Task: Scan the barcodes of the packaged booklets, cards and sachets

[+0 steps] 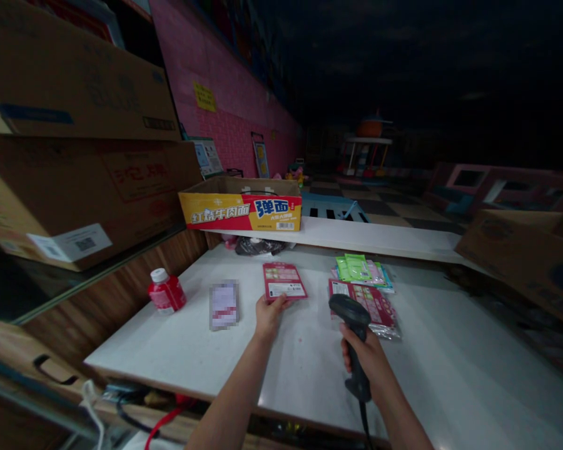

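My left hand (268,315) grips the near edge of a flat red packet (284,279), thumb on top, with a white barcode strip facing up. A black handheld barcode scanner (351,309) is wrapped in my right hand (368,356), its head toward the far side and its cable running down off the near edge. Just beyond the scanner lie more red packets (375,306) in clear plastic, partly covered by it. Behind them sits a small pile of green sachets (354,267) over pink and blue ones.
On the white counter (182,350) stand a red bottle with a white cap (166,290) and a blurred pale object (224,304). A yellow-red carton (241,209) rests on the raised ledge (380,236). Large cardboard boxes (75,187) are stacked left; another carton (525,244) is right.
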The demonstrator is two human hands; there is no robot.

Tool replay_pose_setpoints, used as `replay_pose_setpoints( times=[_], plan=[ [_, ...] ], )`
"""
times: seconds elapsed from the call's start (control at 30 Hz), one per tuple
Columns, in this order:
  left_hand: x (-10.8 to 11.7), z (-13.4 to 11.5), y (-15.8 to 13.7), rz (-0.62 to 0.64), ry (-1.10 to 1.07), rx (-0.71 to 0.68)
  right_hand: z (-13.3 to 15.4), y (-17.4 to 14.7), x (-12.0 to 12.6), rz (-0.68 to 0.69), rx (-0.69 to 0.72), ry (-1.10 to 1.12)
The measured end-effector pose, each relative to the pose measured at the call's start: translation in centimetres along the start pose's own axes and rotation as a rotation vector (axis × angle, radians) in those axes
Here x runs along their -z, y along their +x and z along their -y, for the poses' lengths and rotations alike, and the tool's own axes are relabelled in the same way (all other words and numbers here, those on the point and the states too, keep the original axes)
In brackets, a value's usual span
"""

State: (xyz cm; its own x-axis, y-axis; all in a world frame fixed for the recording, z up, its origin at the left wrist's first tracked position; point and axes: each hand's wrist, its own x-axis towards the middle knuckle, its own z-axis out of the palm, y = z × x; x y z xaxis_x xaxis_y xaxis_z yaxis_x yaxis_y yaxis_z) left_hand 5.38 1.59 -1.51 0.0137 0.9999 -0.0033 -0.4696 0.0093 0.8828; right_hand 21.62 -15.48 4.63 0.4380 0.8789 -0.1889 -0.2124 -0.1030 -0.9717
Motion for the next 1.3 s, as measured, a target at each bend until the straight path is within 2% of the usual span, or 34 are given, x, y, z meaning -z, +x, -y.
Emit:
replay_pose_setpoints(
  times=[0.13,0.2,0.27,0.33,0.4,0.47,0.5,0.57,0.63,0.8,0.93,1.03,1.17,1.23,1.3],
  plan=[
    [0.5,-0.7,-0.5,-0.103,0.084,0.07,-0.3,-0.1,2.0,-0.031,-0.033,0.043],
    [1.0,-1.1,-1.1,-0.149,0.229,0.099,-0.5,-0.2,3.5,-0.052,-0.048,0.086],
    [1.3,-1.7,-2.1,-0.157,0.529,0.067,-0.8,-0.2,5.2,-0.062,-0.072,0.177],
    [1.0,-2.3,-3.0,-0.134,0.915,-0.081,-1.0,-0.1,7.1,-0.055,-0.078,0.327],
    [0.2,-2.6,-3.8,-0.04,1.233,-0.293,-1.3,0.1,9.1,-0.033,-0.084,0.504],
    [-0.7,-2.4,-4.2,0.134,1.407,-0.445,-1.8,0.3,11.0,-0.016,-0.096,0.673],
    [-1.1,-2.2,-4.2,0.234,1.455,-0.471,-2.0,0.4,11.9,-0.015,-0.096,0.744],
    [-1.4,-1.5,-4.0,0.375,1.524,-0.431,-2.7,0.7,13.5,-0.028,-0.101,0.855],
    [-1.0,-0.9,-3.4,0.404,1.591,-0.348,-3.4,0.8,14.7,-0.046,-0.111,0.936],
    [1.3,-1.6,-1.5,0.345,1.691,-0.297,-4.7,0.9,15.8,-0.016,-0.115,1.122],
    [2.5,-2.7,0.0,0.381,1.689,-0.311,-4.9,0.9,15.7,-0.007,-0.114,1.112],
    [2.4,-2.9,0.6,0.397,1.663,-0.324,-4.8,0.9,15.6,0.003,-0.091,1.075],
    [-0.2,-1.8,0.6,0.355,1.571,-0.414,-4.4,0.9,15.3,-0.006,-0.102,1.079],
    [-2.8,-0.7,0.5,0.359,1.449,-0.415,-4.0,0.9,15.1,-0.011,-0.116,1.088],
    [-5.9,0.6,0.4,0.332,1.297,-0.351,-3.8,1.0,14.9,-0.014,-0.114,1.074]
  ],
)
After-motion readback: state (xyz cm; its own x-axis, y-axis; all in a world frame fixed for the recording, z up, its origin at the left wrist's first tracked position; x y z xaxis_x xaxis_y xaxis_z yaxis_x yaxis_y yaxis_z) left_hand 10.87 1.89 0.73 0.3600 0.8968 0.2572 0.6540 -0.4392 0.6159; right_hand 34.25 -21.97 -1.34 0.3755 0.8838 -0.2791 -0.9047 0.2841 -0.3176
